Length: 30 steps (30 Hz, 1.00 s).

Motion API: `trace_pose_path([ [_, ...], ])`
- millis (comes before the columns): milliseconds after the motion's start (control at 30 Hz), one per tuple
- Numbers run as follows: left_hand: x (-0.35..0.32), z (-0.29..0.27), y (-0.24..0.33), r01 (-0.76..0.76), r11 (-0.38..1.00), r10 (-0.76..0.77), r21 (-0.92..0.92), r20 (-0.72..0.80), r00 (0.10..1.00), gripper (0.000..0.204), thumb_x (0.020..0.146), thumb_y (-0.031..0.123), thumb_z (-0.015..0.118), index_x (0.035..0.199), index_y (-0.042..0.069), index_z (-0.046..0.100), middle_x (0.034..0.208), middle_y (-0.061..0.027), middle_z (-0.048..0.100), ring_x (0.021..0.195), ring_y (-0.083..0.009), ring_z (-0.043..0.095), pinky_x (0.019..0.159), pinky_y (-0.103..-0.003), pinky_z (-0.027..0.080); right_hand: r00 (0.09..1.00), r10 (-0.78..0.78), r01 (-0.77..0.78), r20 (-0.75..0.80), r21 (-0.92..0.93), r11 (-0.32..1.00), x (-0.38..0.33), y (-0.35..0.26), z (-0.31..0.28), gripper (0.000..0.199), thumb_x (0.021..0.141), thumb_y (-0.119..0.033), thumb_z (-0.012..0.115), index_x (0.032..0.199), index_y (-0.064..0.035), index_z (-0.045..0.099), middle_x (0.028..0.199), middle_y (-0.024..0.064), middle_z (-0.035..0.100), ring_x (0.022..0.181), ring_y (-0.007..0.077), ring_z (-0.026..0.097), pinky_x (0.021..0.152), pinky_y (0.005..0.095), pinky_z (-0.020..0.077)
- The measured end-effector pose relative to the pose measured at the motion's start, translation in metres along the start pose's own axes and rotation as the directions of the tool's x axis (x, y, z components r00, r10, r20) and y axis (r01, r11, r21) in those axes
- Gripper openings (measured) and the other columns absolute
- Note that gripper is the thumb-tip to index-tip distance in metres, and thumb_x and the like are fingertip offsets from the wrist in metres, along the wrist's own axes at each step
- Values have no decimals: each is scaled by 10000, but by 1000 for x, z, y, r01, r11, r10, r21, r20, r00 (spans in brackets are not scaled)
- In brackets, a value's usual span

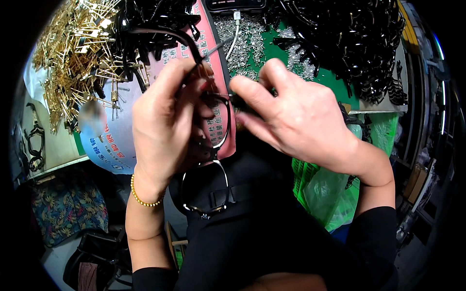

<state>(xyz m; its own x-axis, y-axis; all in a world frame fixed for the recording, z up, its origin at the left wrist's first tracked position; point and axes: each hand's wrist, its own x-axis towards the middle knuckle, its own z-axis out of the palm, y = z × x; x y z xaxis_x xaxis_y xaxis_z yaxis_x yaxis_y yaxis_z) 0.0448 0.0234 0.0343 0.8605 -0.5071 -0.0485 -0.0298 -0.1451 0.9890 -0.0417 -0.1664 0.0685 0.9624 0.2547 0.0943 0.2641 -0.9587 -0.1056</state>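
Observation:
A black eyeglass frame (226, 182) hangs upright on end in front of my body, its two rims one above the other. My left hand (162, 114) is closed around the upper end of it, and a dark temple arm (187, 41) reaches up past the fingers. Close by on the right, my right hand (306, 111) has its thumb and fingers bent together beside the upper rim. A small dark piece shows at those fingertips, but its kind is hidden. A gold bead bracelet (145, 202) circles my left wrist.
Gold-coloured thin metal parts (68, 63) are heaped at the left. Small silver pieces (242, 48) lie on green matting behind my hands. Glossy black eyewear parts (354, 39) pile up at the right. A green plastic basket (303, 179) with a bag stands below the table edge.

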Motion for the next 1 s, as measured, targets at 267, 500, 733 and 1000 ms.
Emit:
trace_pose_path([
  [267,44,2,0,-370,927,363,66,-415,834,316,1077,139,499,1354,10,578,1106,-88,735,699,-55,652,610,-184,539,966,161,-181,204,80,980,-33,12,-27,455,879,-107,688,1308,-249,629,912,72,504,627,233,608,530,359,503],
  [500,-7,-24,-1,-299,883,122,-362,-440,890,507,1097,371,431,1382,-44,494,862,19,442,668,-33,343,499,-204,296,960,161,-178,227,57,982,-38,15,-20,489,901,-116,655,1352,-302,612,906,77,492,587,227,582,492,351,492],
  [733,-47,-36,-36,-228,939,336,257,-550,764,194,1038,53,556,1174,-67,623,1037,-102,644,909,-148,570,884,-318,506,943,164,-191,288,68,979,-32,11,-23,618,841,-65,617,1420,-270,552,915,145,531,648,244,637,504,356,515],
  [1000,-79,-61,-37,-524,525,733,670,-43,679,107,906,-31,689,1008,3,694,972,-95,703,984,-251,649,999,-486,513,962,156,-189,223,135,973,-38,15,-26,670,848,-63,632,1470,-286,522,901,83,527,650,240,632,522,362,531],
])
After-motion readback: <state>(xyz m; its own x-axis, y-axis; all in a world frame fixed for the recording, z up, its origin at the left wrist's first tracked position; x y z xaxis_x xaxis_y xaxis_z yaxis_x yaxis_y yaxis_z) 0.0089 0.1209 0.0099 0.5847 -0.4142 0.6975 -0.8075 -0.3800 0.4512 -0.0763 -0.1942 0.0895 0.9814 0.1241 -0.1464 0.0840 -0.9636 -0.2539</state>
